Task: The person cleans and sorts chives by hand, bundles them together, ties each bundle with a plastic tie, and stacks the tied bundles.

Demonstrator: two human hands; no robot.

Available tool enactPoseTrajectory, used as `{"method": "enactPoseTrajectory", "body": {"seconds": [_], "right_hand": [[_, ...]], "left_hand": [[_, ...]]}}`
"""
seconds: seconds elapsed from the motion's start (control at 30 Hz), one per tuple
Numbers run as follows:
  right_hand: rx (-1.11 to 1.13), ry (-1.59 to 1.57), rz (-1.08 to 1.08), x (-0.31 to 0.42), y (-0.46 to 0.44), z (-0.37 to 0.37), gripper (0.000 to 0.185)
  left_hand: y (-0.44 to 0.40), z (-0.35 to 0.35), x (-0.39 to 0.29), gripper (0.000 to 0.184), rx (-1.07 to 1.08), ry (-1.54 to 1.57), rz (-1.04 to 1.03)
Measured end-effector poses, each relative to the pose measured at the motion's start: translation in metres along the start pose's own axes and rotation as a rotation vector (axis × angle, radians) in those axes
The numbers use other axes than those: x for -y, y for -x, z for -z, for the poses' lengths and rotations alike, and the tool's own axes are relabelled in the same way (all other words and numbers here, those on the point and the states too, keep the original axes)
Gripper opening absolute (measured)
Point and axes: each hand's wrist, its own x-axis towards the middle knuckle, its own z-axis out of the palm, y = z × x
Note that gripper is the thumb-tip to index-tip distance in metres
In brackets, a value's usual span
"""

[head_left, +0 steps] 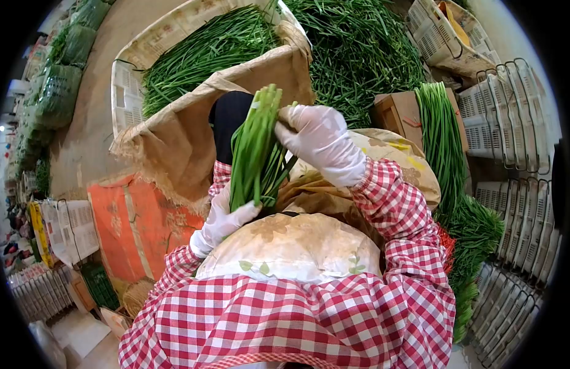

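A bunch of garlic chives (pixel 254 147) stands nearly upright before my lap, its pale cut ends at the top. My left hand (pixel 224 222), in a white glove, is wrapped round the lower part of the bunch. Beside its upper end, my gloved right hand (pixel 322 140) is closed in a pinch on a few stalks, whose tips show by the fingers. Some stalks hang between the two hands. Under them lies a stained apron (pixel 291 246) over my lap.
Ahead is a white crate (pixel 126 92) lined with brown cloth (pixel 174 147), full of chives. A large loose heap of chives (pixel 358 49) lies beyond. At right, tied chives (pixel 441 141) drape over a wooden box (pixel 398 117), near stacked crates (pixel 512 117). An orange sack (pixel 143 227) lies left.
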Motion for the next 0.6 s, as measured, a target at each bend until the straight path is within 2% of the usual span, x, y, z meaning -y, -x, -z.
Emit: {"method": "enactPoseTrajectory", "body": {"seconds": [0.03,0.07,0.1,0.17,0.23,0.3,0.33,0.37,0.43,0.5,0.57,0.6], "right_hand": [[-0.026,-0.078,-0.015,-0.002,-0.002,0.0,0.022],[-0.066,-0.334,-0.037,-0.006,-0.002,0.002,0.022],[0.197,-0.704,-0.308,0.005,-0.008,0.023,0.021],[0.332,-1.176,-0.376,0.001,-0.009,0.055,0.02],[0.224,-1.459,-0.156,-0.009,-0.002,0.078,0.021],[0.086,-1.791,-0.026,-0.024,0.001,0.099,0.025],[0.02,-1.688,0.124,-0.039,0.002,0.107,0.027],[-0.139,-1.418,0.04,-0.047,0.006,0.109,0.029],[-0.333,-0.504,0.184,-0.041,0.009,0.069,0.024],[-0.224,0.143,0.479,-0.017,0.008,0.043,0.021],[-0.169,0.322,0.426,-0.019,0.024,0.017,0.023],[-0.182,0.287,0.398,-0.026,0.024,0.008,0.021]], "left_hand": [[-0.001,0.007,0.006,0.032,-0.016,-0.03,0.032],[-0.005,0.015,0.013,0.031,-0.005,-0.11,0.026],[-0.003,0.017,0.011,0.032,-0.014,0.033,0.12],[-0.004,0.016,0.014,0.033,-0.039,0.186,0.144],[-0.007,0.031,0.034,0.034,-0.046,0.146,0.156],[-0.007,0.034,0.04,0.035,-0.054,0.103,0.166],[-0.006,0.031,0.037,0.036,-0.059,0.186,0.164],[-0.005,0.03,0.036,0.037,-0.063,0.268,0.162],[-0.008,0.037,0.052,0.035,-0.1,0.206,0.112],[-0.008,0.044,0.059,0.035,-0.091,0.178,0.123],[-0.007,0.048,0.068,0.034,-0.103,0.086,0.1],[-0.006,0.047,0.069,0.034,-0.128,-0.003,0.071]]}}
